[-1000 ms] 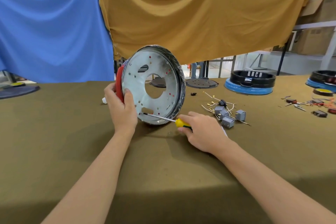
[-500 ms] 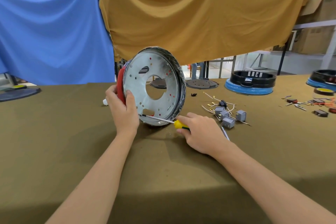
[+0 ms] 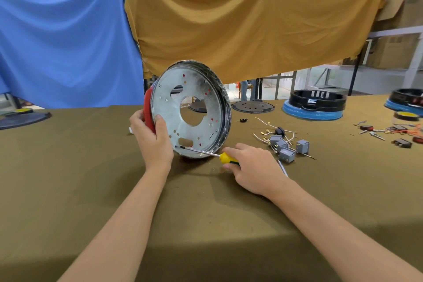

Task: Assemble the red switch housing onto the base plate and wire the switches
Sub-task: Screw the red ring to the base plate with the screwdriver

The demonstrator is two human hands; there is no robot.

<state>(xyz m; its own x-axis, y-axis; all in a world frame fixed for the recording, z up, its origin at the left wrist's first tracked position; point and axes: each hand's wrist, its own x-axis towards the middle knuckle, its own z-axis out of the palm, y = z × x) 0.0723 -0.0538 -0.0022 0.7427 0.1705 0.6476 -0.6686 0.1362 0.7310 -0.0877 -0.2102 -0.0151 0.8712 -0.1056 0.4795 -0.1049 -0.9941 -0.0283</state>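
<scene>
Base plate, the silvery disc with a dark rim, stands on its edge at the middle of the olive tabletop, tilted back, its drilled face turned toward the camera and its low rim resting on the cloth. Behind it, at its 9 o'clock edge, the red switch housing shows as a curved red band pressed against the plate's back. The left hand grips plate and housing together there, thumb on the metal face and fingers curled round behind the red part. The right hand, at about 4 o'clock from the plate, is wrapped round the yellow handle of a screwdriver, whose thin shaft runs up and left to a hole near the plate's 7 o'clock edge; whether the tip sits in a screw head cannot be told. To do this well, I judge the shaft should line up squarely with the hole, the left hand should brace hard so the plate neither rolls nor lets the housing slip out of register, and the turns should be pushed inward firmly. Grey switches and loose wires lie waiting at 3 o'clock.
</scene>
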